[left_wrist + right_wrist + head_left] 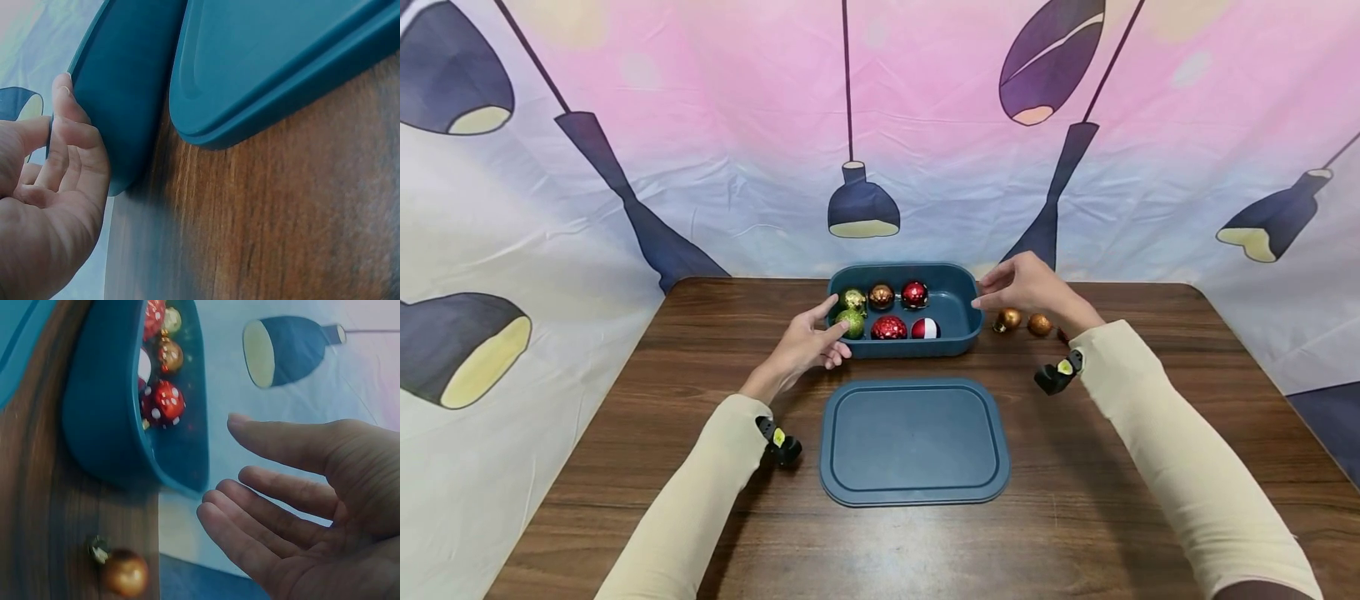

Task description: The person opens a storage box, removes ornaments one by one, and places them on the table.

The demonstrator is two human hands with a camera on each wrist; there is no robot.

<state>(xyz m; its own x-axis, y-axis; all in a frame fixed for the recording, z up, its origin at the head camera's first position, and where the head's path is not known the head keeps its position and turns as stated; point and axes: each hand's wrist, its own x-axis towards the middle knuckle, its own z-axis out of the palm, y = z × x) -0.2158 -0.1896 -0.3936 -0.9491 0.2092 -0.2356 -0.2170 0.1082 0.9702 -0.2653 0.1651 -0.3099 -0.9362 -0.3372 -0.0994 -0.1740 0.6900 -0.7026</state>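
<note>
A dark blue-teal plastic box (pixel 953 312) stands near the table's back edge with several Christmas baubles inside. On its left side are a gold bauble (pixel 853 300) and a green glittery one (pixel 850 323). A bronze bauble (pixel 881 297), a red one with white dots (pixel 914 294), a red glittery one (pixel 889 327) and a red-and-white one (pixel 926 328) lie farther right. My left hand (pixel 801 343) pinches the box's left rim between thumb and fingers. Beside the right end, my right hand (pixel 306 500) hovers with fingers extended and thumb apart, holding nothing.
A matching flat lid (pixel 916 442) lies on the wooden table (pixel 1097 467) in front of the box. Right of the box, under my right hand, lie a gold bauble (pixel 1007 319) and an orange-gold one (pixel 1039 324). A printed cloth (pixel 760 167) hangs behind the table.
</note>
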